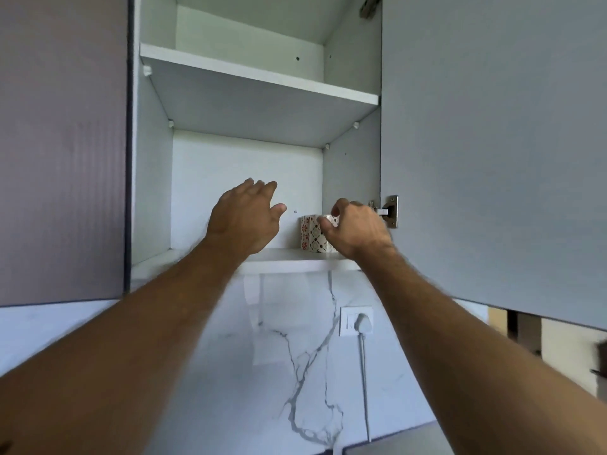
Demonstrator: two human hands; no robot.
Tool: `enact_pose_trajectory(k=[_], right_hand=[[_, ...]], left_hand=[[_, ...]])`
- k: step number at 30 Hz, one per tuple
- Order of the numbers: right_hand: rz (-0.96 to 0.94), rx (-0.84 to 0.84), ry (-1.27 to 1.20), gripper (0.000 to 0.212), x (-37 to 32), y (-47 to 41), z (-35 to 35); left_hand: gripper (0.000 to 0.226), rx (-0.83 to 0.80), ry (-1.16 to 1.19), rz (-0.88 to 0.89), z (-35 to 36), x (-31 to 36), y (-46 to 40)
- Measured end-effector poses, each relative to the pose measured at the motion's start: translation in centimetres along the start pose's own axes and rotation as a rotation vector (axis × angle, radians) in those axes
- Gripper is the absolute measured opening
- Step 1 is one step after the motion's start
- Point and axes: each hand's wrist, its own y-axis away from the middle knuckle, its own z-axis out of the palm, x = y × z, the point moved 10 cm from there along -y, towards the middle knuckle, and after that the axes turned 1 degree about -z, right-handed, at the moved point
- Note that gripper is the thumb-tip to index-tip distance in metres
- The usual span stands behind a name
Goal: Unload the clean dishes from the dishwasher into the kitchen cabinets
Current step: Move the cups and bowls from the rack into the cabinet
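open cabinet fills 12 o'clock, door swung to 3 o'clock; left hand at centre, fingers spread, released, holding nothing; right hand grasps patterned cup on bottom shelf, right corner

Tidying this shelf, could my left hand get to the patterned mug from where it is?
Probably yes: the left hand hovers open beside the patterned mug with bare shelf between, though the right hand already grips it.
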Motion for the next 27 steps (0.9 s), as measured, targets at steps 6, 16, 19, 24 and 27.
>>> enact_pose_trajectory(k=[6, 16, 19, 24, 27], right_hand=[[0.059, -0.034, 0.006, 0.051, -0.6, 6.8, -3.5], [0.169, -0.148, 0.080, 0.068, 2.9, 18.1, -6.8], [0.208, -0.186, 0.081, 0.068, 4.7, 22.2, -7.4], [0.293, -0.274, 0.084, 0.070, 8.6, 30.4, -8.7], [0.337, -0.308, 0.116, 0.068, 11.4, 35.2, -10.7]], left_hand=[[0.060, -0.032, 0.093, 0.032, -1.9, 1.7, 6.0], [0.065, -0.151, 0.188, 0.108, -0.7, 5.9, 15.9], [0.067, -0.229, 0.217, 0.131, 0.2, 8.4, 20.0], [0.064, -0.300, 0.247, 0.157, 0.9, 14.0, 25.7], [0.064, -0.364, 0.287, 0.134, 0.7, 17.6, 28.7]])
